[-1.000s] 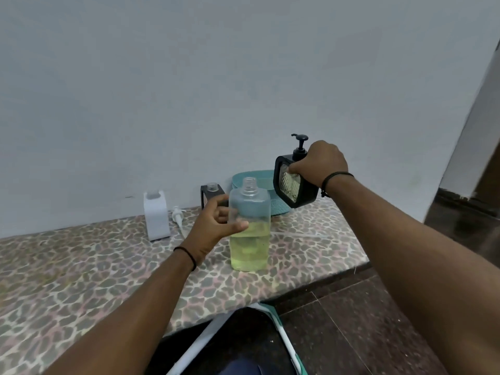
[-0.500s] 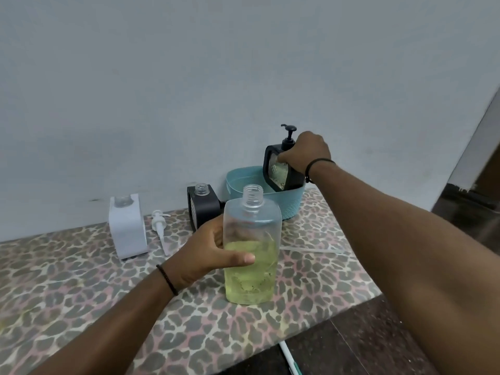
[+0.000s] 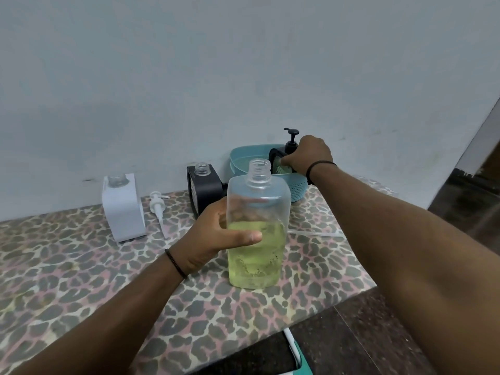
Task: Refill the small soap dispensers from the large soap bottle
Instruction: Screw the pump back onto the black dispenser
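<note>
Left hand (image 3: 213, 239) wraps the large clear plastic soap bottle (image 3: 257, 228), uncapped and half full of yellow-green liquid, standing on the leopard-print surface (image 3: 81, 280). Right hand (image 3: 308, 155) grips the black pump-topped dispenser (image 3: 281, 161) inside the teal plastic basket (image 3: 243, 161). Open-necked black dispenser (image 3: 205, 190) and white dispenser (image 3: 123, 207) stand behind.

A leopard-print table (image 3: 81, 280) stands against a pale grey wall (image 3: 189, 77), above a dark speckled floor (image 3: 351, 342).
</note>
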